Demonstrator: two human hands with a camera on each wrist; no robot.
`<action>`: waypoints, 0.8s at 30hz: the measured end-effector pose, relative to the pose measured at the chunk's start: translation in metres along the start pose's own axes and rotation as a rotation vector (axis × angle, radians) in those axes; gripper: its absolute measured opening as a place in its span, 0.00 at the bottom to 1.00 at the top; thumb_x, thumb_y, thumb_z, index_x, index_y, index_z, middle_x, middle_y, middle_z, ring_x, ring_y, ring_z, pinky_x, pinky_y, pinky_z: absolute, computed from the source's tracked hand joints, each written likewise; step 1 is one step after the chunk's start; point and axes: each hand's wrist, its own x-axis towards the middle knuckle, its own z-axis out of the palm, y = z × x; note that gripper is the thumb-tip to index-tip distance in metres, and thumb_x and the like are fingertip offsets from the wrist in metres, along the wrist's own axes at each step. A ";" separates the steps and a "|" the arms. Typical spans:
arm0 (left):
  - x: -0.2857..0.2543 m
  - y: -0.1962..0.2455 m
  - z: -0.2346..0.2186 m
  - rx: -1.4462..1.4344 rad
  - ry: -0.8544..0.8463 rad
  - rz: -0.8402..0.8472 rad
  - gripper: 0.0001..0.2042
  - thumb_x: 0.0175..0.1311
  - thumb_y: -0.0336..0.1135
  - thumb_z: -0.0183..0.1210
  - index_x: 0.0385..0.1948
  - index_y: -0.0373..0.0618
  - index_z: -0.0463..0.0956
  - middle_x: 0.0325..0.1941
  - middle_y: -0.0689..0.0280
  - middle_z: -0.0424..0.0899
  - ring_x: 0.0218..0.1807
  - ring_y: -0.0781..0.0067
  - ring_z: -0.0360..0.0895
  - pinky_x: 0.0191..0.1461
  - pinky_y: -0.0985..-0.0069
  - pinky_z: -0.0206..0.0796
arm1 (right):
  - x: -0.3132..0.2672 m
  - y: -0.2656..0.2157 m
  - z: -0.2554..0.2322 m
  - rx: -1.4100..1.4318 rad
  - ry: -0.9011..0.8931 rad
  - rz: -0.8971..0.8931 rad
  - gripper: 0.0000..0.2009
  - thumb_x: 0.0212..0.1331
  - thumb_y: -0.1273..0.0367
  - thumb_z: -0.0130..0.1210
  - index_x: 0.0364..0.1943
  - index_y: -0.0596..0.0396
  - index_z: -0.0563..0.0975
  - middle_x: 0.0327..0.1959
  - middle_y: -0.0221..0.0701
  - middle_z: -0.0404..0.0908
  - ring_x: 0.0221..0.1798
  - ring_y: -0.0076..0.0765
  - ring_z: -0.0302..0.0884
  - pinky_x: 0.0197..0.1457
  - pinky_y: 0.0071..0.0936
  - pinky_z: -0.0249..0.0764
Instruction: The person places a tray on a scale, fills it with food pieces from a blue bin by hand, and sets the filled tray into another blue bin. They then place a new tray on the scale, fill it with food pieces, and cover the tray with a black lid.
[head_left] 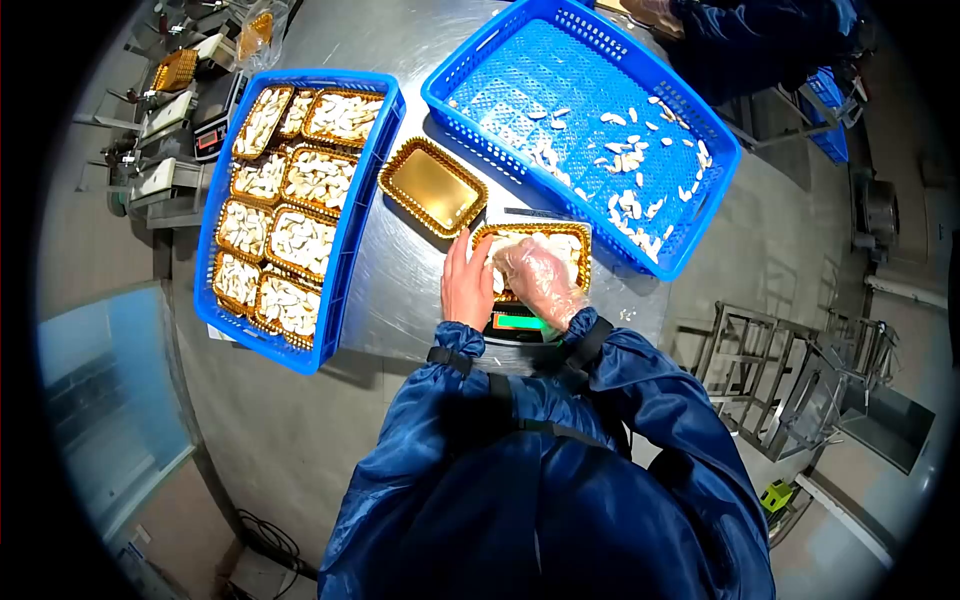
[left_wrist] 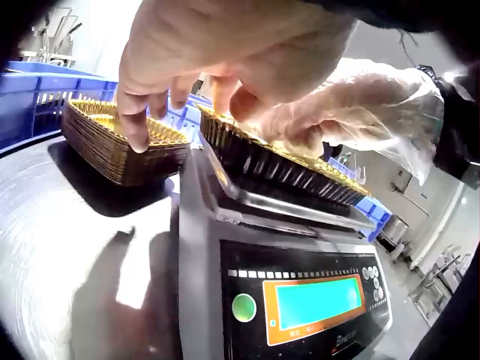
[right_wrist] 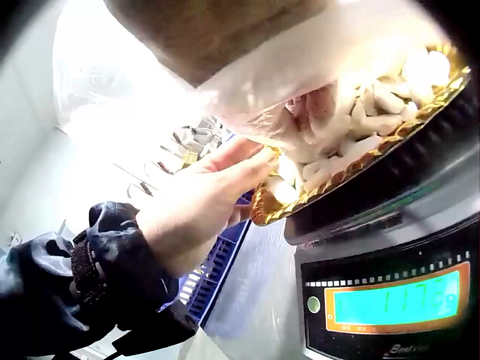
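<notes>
A gold fluted tray (head_left: 583,240) of pale, oblong food pieces (right_wrist: 375,112) stands on a digital scale (left_wrist: 202,262) with a lit display (right_wrist: 394,301). My bare left hand (head_left: 467,282) is at the tray's left rim, its fingers mostly straight and its fingertips right at the edge. In the left wrist view, some of these fingers hang in front of a stack of empty gold trays (left_wrist: 120,142). My right hand (head_left: 542,275), in a clear plastic glove, reaches into the tray with its fingers curled on the pale pieces; its palm hides part of them.
At the left, a blue crate (head_left: 330,300) holds several filled gold trays. A larger blue crate (head_left: 500,80) with scattered pale pieces stands behind the scale. Both rest on a metal table (head_left: 390,290). Another person's sleeve (head_left: 760,40) shows at the top right.
</notes>
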 end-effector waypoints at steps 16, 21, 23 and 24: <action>-0.002 0.014 0.008 0.096 -0.074 -0.022 0.26 0.64 0.37 0.56 0.66 0.58 0.67 0.76 0.57 0.53 0.77 0.53 0.46 0.77 0.54 0.38 | -0.070 0.081 -0.055 0.249 0.229 0.346 0.12 0.63 0.62 0.56 0.39 0.54 0.82 0.33 0.41 0.84 0.33 0.48 0.81 0.38 0.37 0.75; -0.001 0.023 0.007 0.206 -0.053 0.004 0.26 0.63 0.35 0.57 0.65 0.59 0.68 0.76 0.58 0.53 0.77 0.52 0.45 0.76 0.47 0.36 | -0.051 0.053 -0.041 -0.058 0.247 0.123 0.09 0.57 0.60 0.60 0.37 0.44 0.84 0.26 0.38 0.82 0.31 0.46 0.80 0.33 0.41 0.74; -0.001 0.029 0.007 0.303 -0.094 0.101 0.24 0.63 0.34 0.55 0.63 0.60 0.71 0.76 0.57 0.55 0.76 0.50 0.48 0.76 0.47 0.37 | -0.044 0.053 -0.037 -0.114 0.227 0.073 0.08 0.56 0.62 0.59 0.35 0.46 0.83 0.26 0.39 0.80 0.31 0.47 0.80 0.33 0.41 0.74; 0.000 0.033 0.009 0.309 -0.110 0.133 0.22 0.63 0.34 0.55 0.61 0.64 0.72 0.76 0.59 0.55 0.77 0.51 0.48 0.76 0.46 0.36 | -0.042 0.054 -0.037 -0.231 0.196 0.016 0.06 0.55 0.63 0.59 0.33 0.47 0.81 0.26 0.39 0.79 0.31 0.47 0.79 0.33 0.41 0.74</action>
